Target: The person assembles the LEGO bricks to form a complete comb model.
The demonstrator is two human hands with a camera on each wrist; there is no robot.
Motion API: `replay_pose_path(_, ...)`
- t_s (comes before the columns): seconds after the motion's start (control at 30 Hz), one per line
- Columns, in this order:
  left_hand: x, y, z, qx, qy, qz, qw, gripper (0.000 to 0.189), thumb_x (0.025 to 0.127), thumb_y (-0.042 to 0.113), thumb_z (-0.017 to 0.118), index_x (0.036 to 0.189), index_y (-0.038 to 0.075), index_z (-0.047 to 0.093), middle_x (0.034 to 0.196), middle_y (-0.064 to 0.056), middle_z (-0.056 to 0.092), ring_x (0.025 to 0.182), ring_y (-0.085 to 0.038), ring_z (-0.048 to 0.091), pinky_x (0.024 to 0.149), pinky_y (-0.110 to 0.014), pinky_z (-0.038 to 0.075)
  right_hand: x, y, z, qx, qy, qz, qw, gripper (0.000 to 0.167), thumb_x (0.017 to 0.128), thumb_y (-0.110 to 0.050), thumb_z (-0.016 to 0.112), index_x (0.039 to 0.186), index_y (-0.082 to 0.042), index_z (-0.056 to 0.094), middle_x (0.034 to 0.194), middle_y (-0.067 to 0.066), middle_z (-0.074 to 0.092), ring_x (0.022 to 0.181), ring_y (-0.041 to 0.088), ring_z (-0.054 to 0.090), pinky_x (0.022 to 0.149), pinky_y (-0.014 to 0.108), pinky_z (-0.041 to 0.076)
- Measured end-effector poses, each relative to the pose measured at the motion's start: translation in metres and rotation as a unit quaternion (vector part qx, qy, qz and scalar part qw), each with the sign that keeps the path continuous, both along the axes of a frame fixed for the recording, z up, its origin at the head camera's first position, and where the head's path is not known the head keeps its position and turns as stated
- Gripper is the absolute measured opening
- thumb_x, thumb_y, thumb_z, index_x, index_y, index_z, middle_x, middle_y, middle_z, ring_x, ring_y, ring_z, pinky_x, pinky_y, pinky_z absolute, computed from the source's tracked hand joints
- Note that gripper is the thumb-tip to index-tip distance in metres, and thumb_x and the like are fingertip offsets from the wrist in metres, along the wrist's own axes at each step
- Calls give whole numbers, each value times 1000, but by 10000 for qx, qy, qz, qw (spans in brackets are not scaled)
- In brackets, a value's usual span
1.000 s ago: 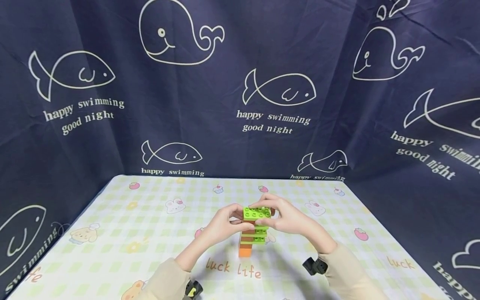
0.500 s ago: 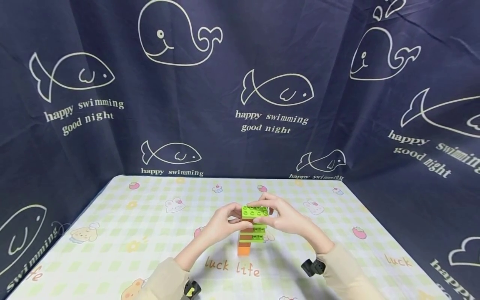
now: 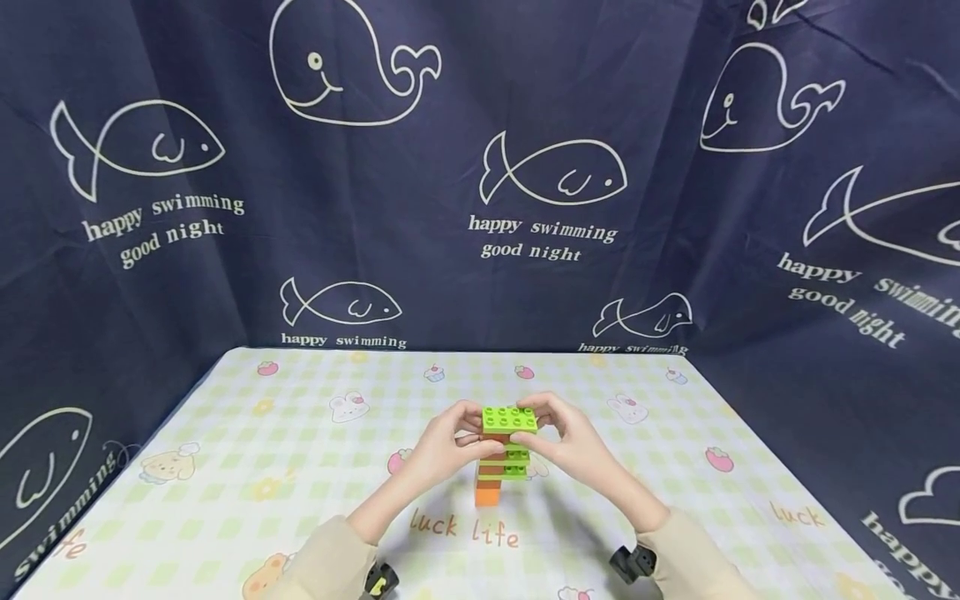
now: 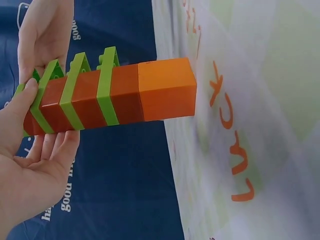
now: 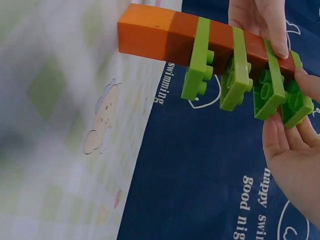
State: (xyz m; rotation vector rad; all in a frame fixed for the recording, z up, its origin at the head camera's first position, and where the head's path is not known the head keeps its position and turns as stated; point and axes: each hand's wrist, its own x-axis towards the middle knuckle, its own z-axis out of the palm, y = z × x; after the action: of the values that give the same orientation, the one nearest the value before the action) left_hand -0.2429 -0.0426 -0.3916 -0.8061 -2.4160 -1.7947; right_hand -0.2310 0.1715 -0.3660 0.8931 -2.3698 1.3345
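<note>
A tower of toy building blocks stands on the table, with an orange block at its base. Above it, brown blocks alternate with thin green plates that jut to the right. My left hand grips the tower's upper part, thumb in front and fingers behind. On the right, my right hand holds the overhanging end of the top green plate between thumb and fingers. The plate's studs show from above. Some fingertips are hidden behind the blocks.
A checked tablecloth with cartoon prints covers the table. Dark blue curtains with white fish drawings hang at the back and sides. Black wrist cameras sit at both sleeves.
My right fingers have slid off the top of the upper green plate toward its right end, baring more studs. The left hand keeps its grip on the tower.
</note>
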Motion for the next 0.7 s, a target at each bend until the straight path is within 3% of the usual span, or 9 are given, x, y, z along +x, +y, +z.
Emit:
replay_pose_path(0.37,1,1,-5,336,-103,-279,9990,35,81,24,73,106,9,53,106,-4,62,102,-16,61,93,-22,48,0,8,-9,-516,294,519,9969,32,84,1,66,115,1,60,109,15,58,93,13,59,84,25,52)
replay_pose_path(0.7,1,0,-8,535,-135,-359,9978,31,84,21,70,108,8,54,115,-6,60,108,-19,60,93,-22,48,2,14,-9,-453,212,512,9974,33,87,-2,63,120,-1,60,111,12,59,98,9,59,88,32,52)
